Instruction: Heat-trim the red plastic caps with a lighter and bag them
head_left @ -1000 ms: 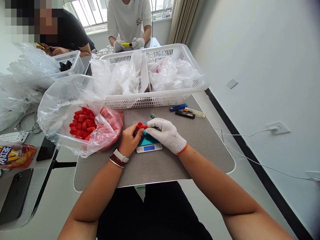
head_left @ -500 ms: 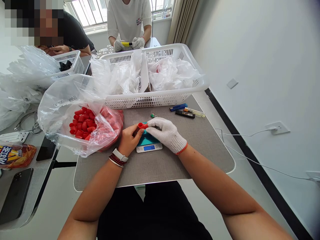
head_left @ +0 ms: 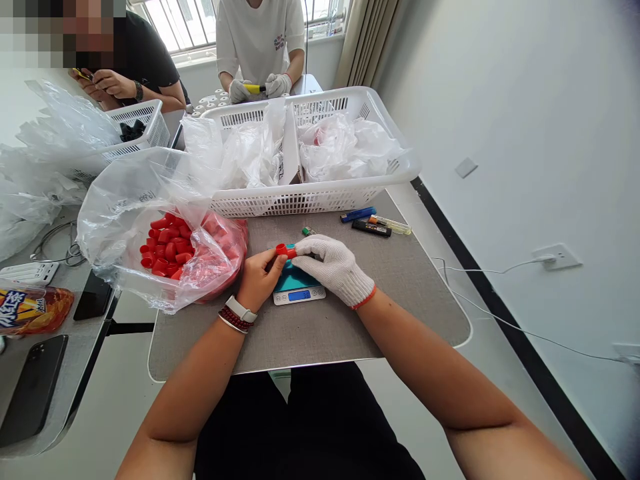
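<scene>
Above a small digital scale (head_left: 300, 295) with a teal top, both my hands hold one short red plastic elbow piece (head_left: 286, 251), its round opening facing up. My bare left hand (head_left: 257, 279) pinches it from the left between thumb and fingers. From the right, my right hand (head_left: 333, 265), in a white knitted glove, closes its fingertips on the other end. Numbers glow on the blue display, too small to read surely. Left of my hands, a clear plastic bag (head_left: 135, 200) lies open, with many similar red pieces (head_left: 167, 248) inside.
Behind my hands stands a white basket (head_left: 300, 202) holding plastic bags. Several cutters or lighters (head_left: 371, 228) lie to the right, a small green item (head_left: 308, 231) behind the scale. A phone (head_left: 33, 390) rests on the left table. Two people sit opposite; one's gloved hands hold a yellow-black tool (head_left: 254, 88).
My hands stay in place on the red elbow piece, which has tilted slightly. Across the table, the person at left has raised their hands, now with something yellow in them.
</scene>
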Action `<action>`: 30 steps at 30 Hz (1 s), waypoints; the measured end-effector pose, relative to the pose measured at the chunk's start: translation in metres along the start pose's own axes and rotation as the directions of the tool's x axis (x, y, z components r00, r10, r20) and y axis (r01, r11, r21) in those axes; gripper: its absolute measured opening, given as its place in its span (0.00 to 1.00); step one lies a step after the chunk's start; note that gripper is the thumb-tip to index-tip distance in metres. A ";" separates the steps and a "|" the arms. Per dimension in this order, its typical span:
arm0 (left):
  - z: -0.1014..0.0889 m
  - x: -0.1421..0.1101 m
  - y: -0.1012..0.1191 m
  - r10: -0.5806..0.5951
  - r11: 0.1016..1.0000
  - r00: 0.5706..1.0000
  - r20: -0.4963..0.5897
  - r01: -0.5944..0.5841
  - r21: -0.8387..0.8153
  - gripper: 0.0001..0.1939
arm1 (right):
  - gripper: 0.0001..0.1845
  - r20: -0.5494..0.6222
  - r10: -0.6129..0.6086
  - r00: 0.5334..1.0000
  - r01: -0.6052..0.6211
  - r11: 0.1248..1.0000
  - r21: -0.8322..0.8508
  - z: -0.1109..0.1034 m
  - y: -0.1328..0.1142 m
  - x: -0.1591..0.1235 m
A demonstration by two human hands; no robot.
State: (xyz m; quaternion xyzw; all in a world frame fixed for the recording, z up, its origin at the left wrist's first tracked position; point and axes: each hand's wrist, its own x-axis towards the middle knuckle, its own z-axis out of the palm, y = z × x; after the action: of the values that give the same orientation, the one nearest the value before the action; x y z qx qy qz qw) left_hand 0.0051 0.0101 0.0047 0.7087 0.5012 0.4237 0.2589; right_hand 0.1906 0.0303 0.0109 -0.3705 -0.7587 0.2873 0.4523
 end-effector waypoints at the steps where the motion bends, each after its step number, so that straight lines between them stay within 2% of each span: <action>1: 0.000 0.000 0.000 -0.001 1.000 1.000 -0.002 0.001 -0.009 0.25 | 0.04 0.003 0.013 1.000 -0.013 1.000 0.001 0.000 0.000 0.000; 7: 0.001 -0.001 0.000 -0.020 0.999 1.000 -0.010 0.020 -0.033 0.26 | 0.06 0.011 0.031 0.999 -0.031 0.999 -0.022 -0.001 -0.002 0.000; 13: 0.000 -0.003 0.000 -0.099 0.988 0.995 0.015 0.101 -0.115 0.31 | 0.03 -0.014 -0.084 0.996 0.084 0.996 -0.015 0.002 0.000 0.000; 16: 0.001 -0.003 0.000 -0.059 0.998 0.998 -0.032 0.057 -0.040 0.29 | 0.04 -0.015 -0.064 0.998 0.063 0.997 -0.035 0.003 0.000 0.000; 19: 0.001 -0.002 0.001 -0.004 1.000 0.993 -0.118 0.003 -0.005 0.16 | 0.03 -0.049 0.006 0.999 -0.008 0.999 -0.039 0.002 0.000 0.000; 21: 0.001 -0.002 0.001 0.055 0.998 0.987 -0.149 -0.052 0.023 0.15 | 0.03 -0.060 0.044 0.997 -0.046 0.999 -0.026 0.001 0.000 0.000; 26: -0.001 0.000 0.000 0.161 0.984 0.984 -0.079 -0.154 0.091 0.12 | 0.06 0.000 0.047 0.999 -0.047 0.999 0.015 0.001 -0.002 0.000; 30: -0.001 0.000 0.000 0.186 0.980 0.982 -0.012 -0.185 0.078 0.21 | 0.06 0.048 0.019 0.999 -0.020 0.999 0.034 0.000 -0.003 0.001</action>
State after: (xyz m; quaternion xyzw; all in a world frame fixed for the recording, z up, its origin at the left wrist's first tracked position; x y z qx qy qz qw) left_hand 0.0045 0.0097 0.0048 0.7576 0.4514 0.4333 0.1861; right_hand 0.1893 0.0292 0.0133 -0.3630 -0.7605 0.3135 0.4377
